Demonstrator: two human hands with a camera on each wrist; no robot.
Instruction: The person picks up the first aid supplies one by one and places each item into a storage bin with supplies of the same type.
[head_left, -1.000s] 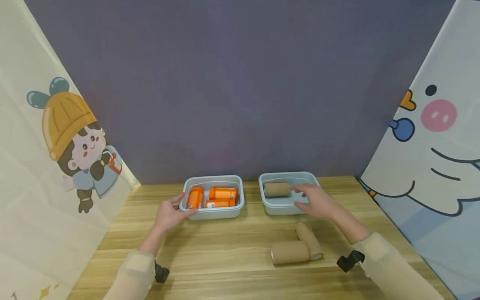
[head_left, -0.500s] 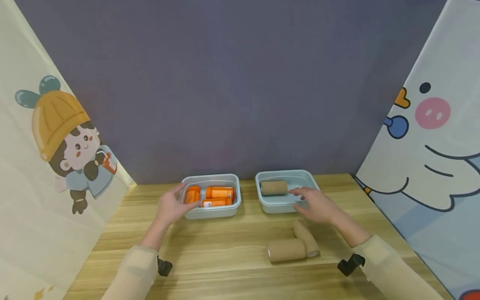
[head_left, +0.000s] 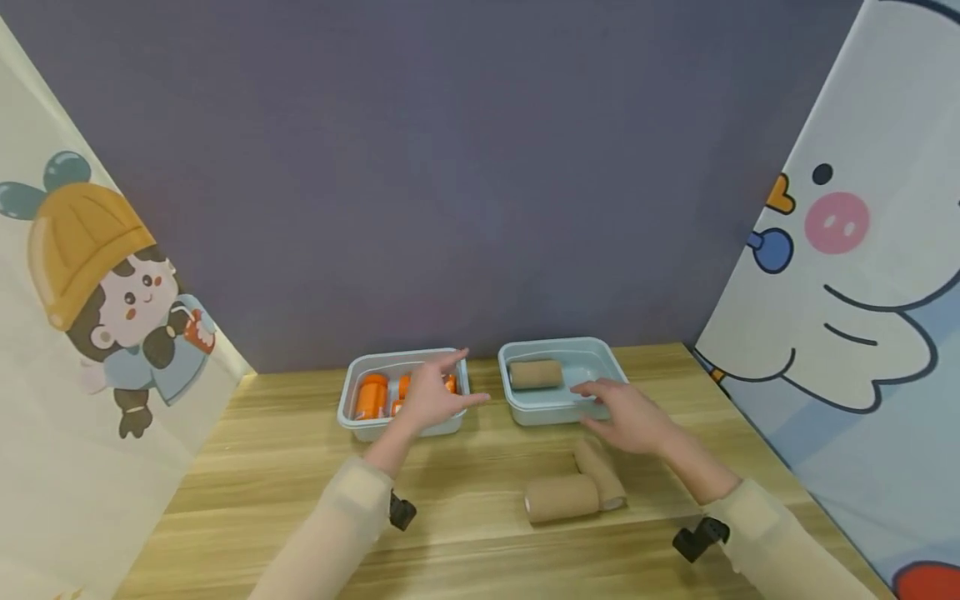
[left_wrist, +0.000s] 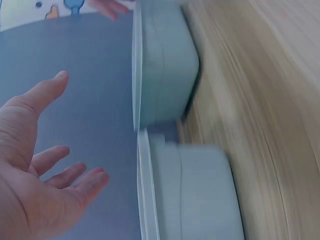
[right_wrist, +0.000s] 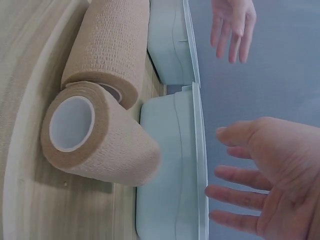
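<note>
My left hand (head_left: 431,398), fingers spread and holding nothing, is over the right part of the left pale container (head_left: 360,433). Orange bottles (head_left: 372,397) lie in that container, some hidden behind the hand. At the front right rim of the right pale blue container (head_left: 558,414) is my right hand (head_left: 633,419), also holding nothing. Whether its fingertips touch the rim I cannot tell. One tan bandage roll (head_left: 536,374) lies inside the right container. Two more rolls lie on the table: a front bandage roll (right_wrist: 75,124) with a white core and a second bandage roll (right_wrist: 107,47) against it.
Both containers stand side by side at the back of the wooden table (head_left: 262,492), with a small gap between them. A dark grey wall (head_left: 450,167) rises behind. Printed cloth panels, a left one (head_left: 45,400) and a right one (head_left: 885,358), flank the table.
My left hand has moved right from the left container's left side to over its right part. My right hand stays near the right container. The head view has turned slightly right.
</note>
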